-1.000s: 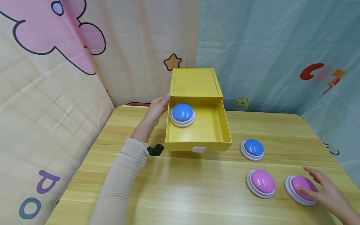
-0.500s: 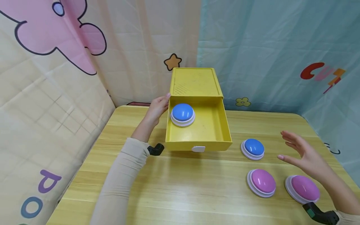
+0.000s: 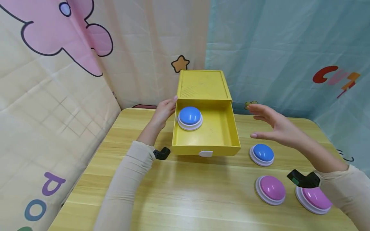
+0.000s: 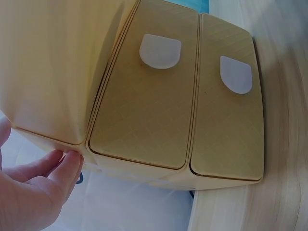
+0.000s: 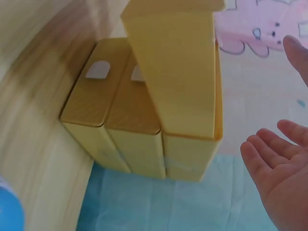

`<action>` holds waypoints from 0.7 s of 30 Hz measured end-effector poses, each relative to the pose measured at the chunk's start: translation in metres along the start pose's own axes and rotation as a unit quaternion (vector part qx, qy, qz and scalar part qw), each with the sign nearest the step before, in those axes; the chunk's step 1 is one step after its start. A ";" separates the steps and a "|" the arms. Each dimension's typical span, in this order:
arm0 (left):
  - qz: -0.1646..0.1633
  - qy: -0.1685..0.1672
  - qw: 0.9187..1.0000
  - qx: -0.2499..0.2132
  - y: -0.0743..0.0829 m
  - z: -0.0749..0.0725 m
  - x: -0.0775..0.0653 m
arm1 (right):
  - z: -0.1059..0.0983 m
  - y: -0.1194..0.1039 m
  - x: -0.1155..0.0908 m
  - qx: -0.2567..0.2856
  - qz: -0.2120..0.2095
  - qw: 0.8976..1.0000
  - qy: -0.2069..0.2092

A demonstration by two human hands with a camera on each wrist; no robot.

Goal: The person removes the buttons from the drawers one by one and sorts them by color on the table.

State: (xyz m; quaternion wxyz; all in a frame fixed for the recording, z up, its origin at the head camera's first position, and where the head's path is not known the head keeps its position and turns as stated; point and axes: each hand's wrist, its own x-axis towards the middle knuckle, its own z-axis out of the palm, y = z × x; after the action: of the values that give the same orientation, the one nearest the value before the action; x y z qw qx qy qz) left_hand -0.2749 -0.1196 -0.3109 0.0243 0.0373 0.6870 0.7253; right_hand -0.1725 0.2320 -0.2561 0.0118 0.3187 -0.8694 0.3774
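A yellow drawer cabinet (image 3: 204, 84) stands at the table's far edge with its top drawer (image 3: 215, 128) pulled out. Inside that drawer, at the left, sits a blue dome button (image 3: 189, 116) on a white base. My left hand (image 3: 165, 113) rests against the cabinet's left side, fingertips touching the wall in the left wrist view. My right hand (image 3: 273, 125) holds nothing; it hovers right of the drawer with fingers extended and thumb apart. Below it on the table is a second blue button (image 3: 263, 153). Two pink buttons (image 3: 272, 188) lie nearer, one partly covered by the right sleeve.
Two pushed-in lower drawers (image 4: 144, 101) with white tabs show in the left wrist view. The wooden table (image 3: 185, 189) extends toward me. Printed curtains (image 3: 260, 48) hang close behind and along the sides.
My right hand has moved up and left, from over the right pink button to beside the drawer, with nothing in it. My left hand stays against the cabinet.
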 end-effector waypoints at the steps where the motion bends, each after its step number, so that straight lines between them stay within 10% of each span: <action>1: 0.000 0.002 1.000 -0.001 0.000 0.000 0.000 | 0.000 -0.004 0.008 -0.005 0.002 1.000 -0.012; 21: -0.006 0.004 1.000 0.000 0.001 0.000 0.000 | 0.038 -0.042 0.145 -0.059 -0.010 0.978 -0.199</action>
State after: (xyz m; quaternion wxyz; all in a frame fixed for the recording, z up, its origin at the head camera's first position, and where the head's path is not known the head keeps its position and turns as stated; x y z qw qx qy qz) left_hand -0.2747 -0.1193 -0.3103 0.0260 0.0303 0.6871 0.7254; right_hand -0.2559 0.1067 -0.2186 -0.1385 0.3948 -0.8719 0.2542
